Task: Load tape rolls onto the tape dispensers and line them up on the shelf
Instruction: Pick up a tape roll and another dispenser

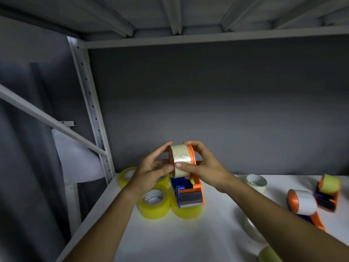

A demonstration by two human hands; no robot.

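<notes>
While I hold it up: tape dispenser (188, 188) above shelf (207, 224), near left edge.
Roll: tape roll (181, 160) on hub, axis left-right between my hands.
Left hand (151, 171): fingers curled, gripping roll's left side.
Right hand (204, 167): thumb pinching roll, nearer.

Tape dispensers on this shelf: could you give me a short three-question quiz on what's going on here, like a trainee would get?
1. True or false: both hands are on the held dispenser.
2. How many loaded dispensers already stand on the shelf at the right? A) none B) two C) five
3. What colour are the loose rolls lying below the left hand?

Key
1. True: the left hand and the right hand both grip it around its pale roll.
2. B: the near dispenser and the far dispenser.
3. Yellow.
</notes>
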